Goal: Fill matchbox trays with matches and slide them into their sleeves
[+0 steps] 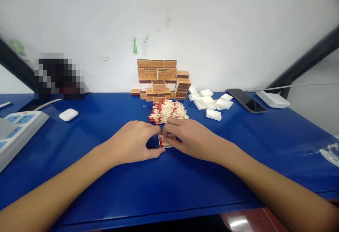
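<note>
A small white matchbox tray [159, 141] lies on the blue table just in front of me, with red-tipped matches [165, 143] in it. My left hand [135, 140] grips the tray's left end between thumb and forefinger. Over the tray's right part, the fingers of my right hand [185, 135] are bent and closed on the matches; its far end is hidden under them. Directly behind my hands is a large heap of loose matches [168, 111], their red heads mostly to the left.
Orange-brown matchboxes [157, 73] stand stacked against the wall. Right of them lie several white trays [208, 100], a black phone [247, 100] and a white device [272, 99]. To the left are a white earbud case [68, 114] and a power strip [25, 129] on the blue table [148, 193].
</note>
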Demonstrator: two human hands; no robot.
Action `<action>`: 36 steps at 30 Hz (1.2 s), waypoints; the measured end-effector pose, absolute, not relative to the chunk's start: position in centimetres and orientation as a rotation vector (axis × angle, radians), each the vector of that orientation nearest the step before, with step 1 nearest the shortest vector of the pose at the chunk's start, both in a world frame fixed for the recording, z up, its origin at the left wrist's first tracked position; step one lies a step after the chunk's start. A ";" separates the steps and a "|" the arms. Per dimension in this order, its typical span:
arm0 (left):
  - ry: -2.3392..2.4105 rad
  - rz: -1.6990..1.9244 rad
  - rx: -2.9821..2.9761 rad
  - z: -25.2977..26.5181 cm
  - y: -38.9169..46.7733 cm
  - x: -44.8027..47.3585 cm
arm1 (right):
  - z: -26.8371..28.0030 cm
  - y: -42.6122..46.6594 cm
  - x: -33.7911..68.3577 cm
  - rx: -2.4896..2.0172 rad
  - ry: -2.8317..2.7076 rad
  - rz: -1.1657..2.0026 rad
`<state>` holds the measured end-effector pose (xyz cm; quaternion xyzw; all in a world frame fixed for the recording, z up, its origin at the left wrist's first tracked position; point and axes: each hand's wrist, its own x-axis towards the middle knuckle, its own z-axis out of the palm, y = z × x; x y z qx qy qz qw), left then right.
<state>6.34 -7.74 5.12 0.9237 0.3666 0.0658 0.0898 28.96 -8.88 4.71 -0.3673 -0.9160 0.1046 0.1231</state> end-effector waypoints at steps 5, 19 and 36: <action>1.094 0.192 2.737 5.4 -7.8 6.3 | 5.0 -9.1 29.0 -1.036 -2.681 0.383; 1.068 0.174 2.761 5.3 -7.8 6.3 | 5.5 -9.2 29.3 -1.084 -2.718 0.383; 1.064 0.178 2.768 5.3 -7.8 6.3 | 5.7 -9.2 29.2 -1.110 -2.738 0.455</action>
